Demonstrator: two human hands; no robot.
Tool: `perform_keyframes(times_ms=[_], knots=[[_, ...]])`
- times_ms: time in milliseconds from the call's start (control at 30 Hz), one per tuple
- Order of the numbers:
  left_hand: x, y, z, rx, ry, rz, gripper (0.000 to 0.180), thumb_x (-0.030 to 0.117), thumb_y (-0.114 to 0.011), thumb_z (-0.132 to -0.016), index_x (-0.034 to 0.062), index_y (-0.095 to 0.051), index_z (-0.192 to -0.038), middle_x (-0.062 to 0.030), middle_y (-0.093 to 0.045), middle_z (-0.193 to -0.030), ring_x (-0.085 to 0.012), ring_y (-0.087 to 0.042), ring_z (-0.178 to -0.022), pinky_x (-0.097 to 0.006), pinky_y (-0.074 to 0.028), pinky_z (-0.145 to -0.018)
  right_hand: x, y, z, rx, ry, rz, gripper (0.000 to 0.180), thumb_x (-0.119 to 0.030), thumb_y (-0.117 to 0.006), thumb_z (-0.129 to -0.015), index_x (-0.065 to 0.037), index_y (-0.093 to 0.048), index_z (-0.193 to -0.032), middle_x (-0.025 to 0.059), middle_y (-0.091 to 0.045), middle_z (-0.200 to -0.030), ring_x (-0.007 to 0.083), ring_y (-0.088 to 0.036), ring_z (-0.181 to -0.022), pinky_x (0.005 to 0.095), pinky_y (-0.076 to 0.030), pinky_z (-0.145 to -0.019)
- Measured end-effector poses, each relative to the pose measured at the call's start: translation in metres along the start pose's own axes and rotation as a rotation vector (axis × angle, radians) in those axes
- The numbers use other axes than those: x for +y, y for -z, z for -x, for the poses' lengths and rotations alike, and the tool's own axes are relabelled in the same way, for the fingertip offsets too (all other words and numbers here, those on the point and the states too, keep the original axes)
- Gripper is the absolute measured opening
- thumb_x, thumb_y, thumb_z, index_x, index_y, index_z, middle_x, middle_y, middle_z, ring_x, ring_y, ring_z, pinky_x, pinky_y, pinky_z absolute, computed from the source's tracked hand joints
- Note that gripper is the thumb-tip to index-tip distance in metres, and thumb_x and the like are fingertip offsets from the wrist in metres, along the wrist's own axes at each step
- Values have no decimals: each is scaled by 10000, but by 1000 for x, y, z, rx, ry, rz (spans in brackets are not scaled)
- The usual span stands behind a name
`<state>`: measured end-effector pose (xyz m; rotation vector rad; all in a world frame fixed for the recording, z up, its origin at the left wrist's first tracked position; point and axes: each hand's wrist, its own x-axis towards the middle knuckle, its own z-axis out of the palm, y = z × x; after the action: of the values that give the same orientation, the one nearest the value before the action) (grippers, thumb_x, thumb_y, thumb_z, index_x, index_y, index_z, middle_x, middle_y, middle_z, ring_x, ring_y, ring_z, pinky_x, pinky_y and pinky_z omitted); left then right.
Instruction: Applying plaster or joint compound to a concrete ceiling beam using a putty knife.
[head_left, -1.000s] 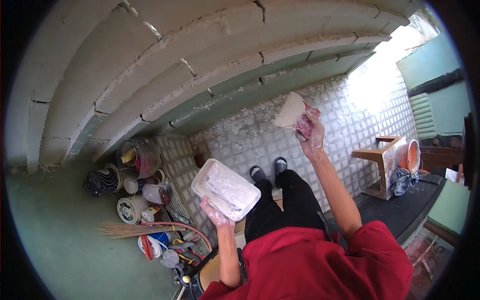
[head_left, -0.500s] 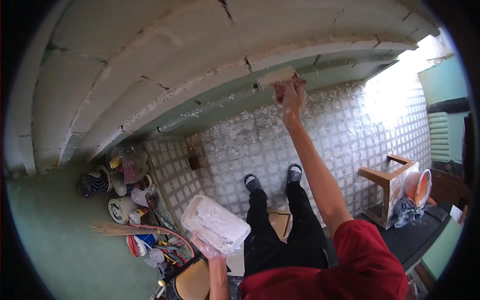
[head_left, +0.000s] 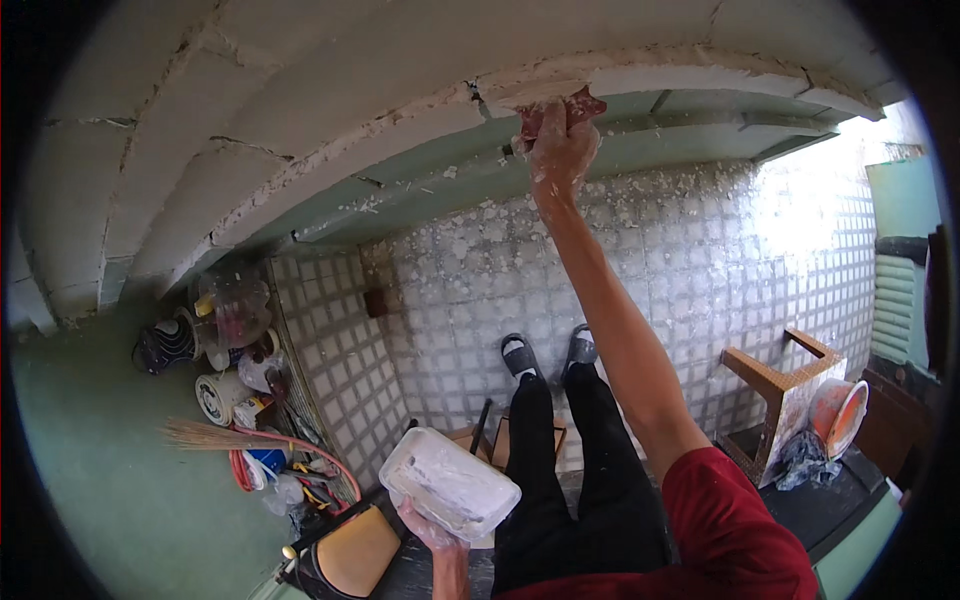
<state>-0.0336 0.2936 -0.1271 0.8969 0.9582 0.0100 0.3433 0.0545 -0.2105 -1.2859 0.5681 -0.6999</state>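
Observation:
My right hand (head_left: 562, 150), dusted white, is closed around the reddish-brown grip of a wide putty knife (head_left: 588, 103). The tool's pale blade lies against the edge of a long light ledge (head_left: 690, 78) on the block wall, close to a dark crack; my fingers hide part of the grip. Low in the picture, my left hand (head_left: 428, 525) grips a white plastic tub (head_left: 397, 455) from below and the side. White paste coats the inside of the tub, which is slightly tilted.
Tiled floor (head_left: 460, 330) spattered with white bits lies below. Buckets (head_left: 214, 398), a straw broom (head_left: 205, 437) and a red hose (head_left: 340, 468) crowd the left. At right, a brown stool (head_left: 775, 385) stands beside an orange-lined bucket (head_left: 840, 415). A tan chair seat (head_left: 357, 552) is at lower left.
My right hand has moved up and slightly left, bringing the putty knife from just below the ledge onto its edge. The tub in my left hand sits a little lower and further right in view.

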Motion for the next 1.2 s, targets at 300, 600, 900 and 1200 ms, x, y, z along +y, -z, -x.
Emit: perform_keyframes(times_ms=[300, 600, 900, 1200], knots=[[2, -7, 3, 41, 2, -36, 665, 492, -385, -817, 103, -354, -1355, -108, -489, -1269, -296, -522, -1127, -450, -471, -912, 13, -12, -28, 188, -247, -131, 205, -86, -482, -839, 59, -578, -730, 93, -582, -616, 159, -542, -490, 305, -446, -435], [3, 3, -7, 5, -3, -56, 657, 500, -390, -824, 96, -371, -1342, -107, -495, -1260, -299, -529, -1111, -448, -457, -923, 51, 37, -49, -95, -497, -261, 135, -84, -529, -842, 36, -573, -797, 98, -583, -683, 162, -549, -527, 276, -417, -438], [14, -11, -9, -5, 29, -80, 611, 467, -328, -844, 93, -399, -1322, -110, -509, -1227, -297, -535, -1085, -437, -458, -923, 47, 91, -34, 24, 271, 485, 349, -64, -517, -826, 2, -568, -1165, 142, -675, -939, 225, -623, -746, 347, -489, -716], [22, 9, -18, 89, -16, -129, 621, 490, -351, -849, 72, -406, -1304, -104, -507, -1239, -287, -517, -1111, -422, -440, -934, 74, 26, -8, 3, 507, 485, 566, 76, -472, -783, -136, -511, -1306, 83, -683, -946, 85, -368, -562, 238, -336, -483]])
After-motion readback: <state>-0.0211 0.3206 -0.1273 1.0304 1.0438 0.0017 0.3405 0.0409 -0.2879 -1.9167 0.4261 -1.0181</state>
